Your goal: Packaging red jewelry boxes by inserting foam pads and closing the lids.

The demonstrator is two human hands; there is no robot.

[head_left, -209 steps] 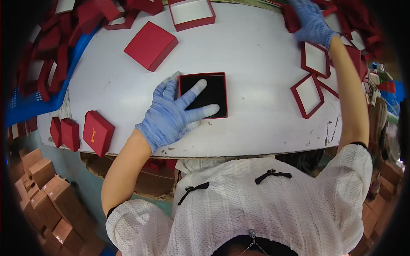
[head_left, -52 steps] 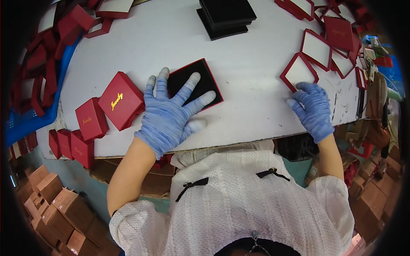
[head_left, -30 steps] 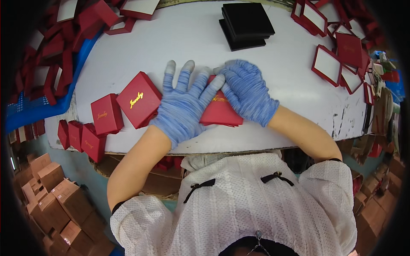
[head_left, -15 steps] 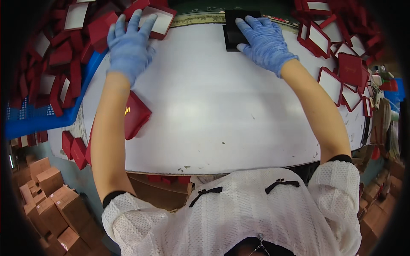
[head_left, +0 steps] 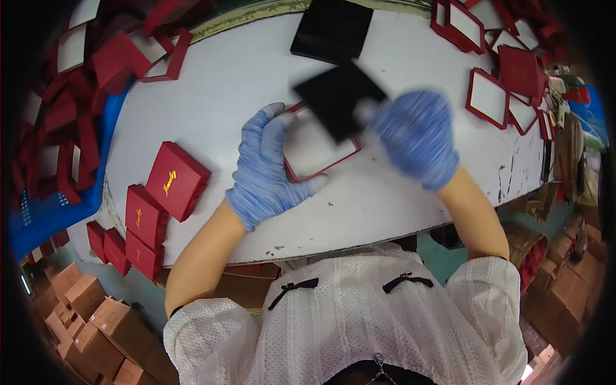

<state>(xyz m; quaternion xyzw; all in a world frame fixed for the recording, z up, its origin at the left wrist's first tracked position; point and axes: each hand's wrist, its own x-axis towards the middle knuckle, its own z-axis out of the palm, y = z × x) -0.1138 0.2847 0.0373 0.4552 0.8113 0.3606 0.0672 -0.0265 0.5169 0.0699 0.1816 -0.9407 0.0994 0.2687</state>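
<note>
A red box base (head_left: 319, 151) with a white inside lies open on the white table (head_left: 385, 199), in front of me. My left hand (head_left: 266, 170), in a blue glove, holds its left edge. My right hand (head_left: 416, 136), also gloved and blurred by motion, carries a flat black square insert (head_left: 339, 97) tilted just above the box base. A stack of more black inserts (head_left: 333, 29) sits at the far edge of the table.
Closed red boxes (head_left: 174, 179) lie at the left, with more along the table's near left edge (head_left: 138, 234). Open red lids and bases (head_left: 491, 96) crowd the right and far left. A blue crate (head_left: 54, 205) stands left; cardboard cartons (head_left: 83, 308) sit below.
Both hands came back from the far edge. The left brought a red box base to the middle of the table; the right took a black insert off the stack and holds it over the base.
</note>
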